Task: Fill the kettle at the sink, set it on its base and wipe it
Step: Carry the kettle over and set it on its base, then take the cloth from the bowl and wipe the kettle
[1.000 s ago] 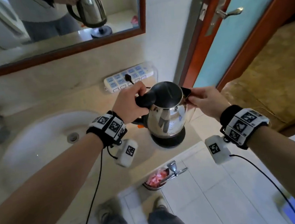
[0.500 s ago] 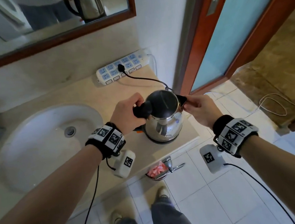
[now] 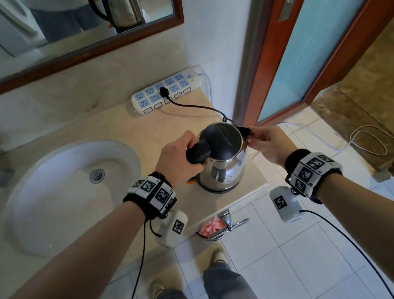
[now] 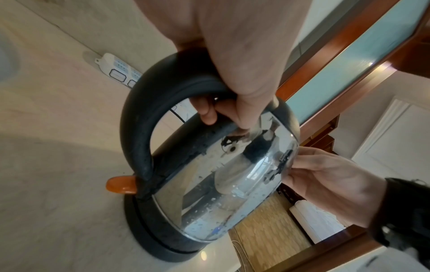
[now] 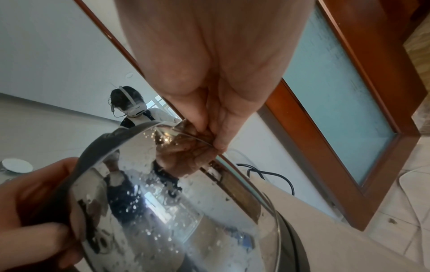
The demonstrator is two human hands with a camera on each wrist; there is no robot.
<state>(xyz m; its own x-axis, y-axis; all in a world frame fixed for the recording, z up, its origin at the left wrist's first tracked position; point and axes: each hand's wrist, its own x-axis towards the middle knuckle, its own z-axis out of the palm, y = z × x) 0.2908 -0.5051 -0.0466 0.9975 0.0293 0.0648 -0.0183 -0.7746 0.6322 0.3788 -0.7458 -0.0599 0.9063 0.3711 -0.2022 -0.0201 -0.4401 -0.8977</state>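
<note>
I'm gripping the kettle [image 3: 222, 161] handle with my left hand [image 3: 176, 158], my right hand [image 3: 266, 144] pinching its spout; it's sitting on its base [image 4: 158, 239].

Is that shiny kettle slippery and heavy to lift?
Probably slippery: water droplets dot the kettle's polished steel body. The black handle, gripped by the left hand, looks like the safer hold. It may be heavy if filled, though no water level shows. It sits flat on its base, so tipping seems unlikely.

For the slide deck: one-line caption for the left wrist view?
Left hand grips the kettle handle as it sits on its base; right hand touches the spout side.
</note>
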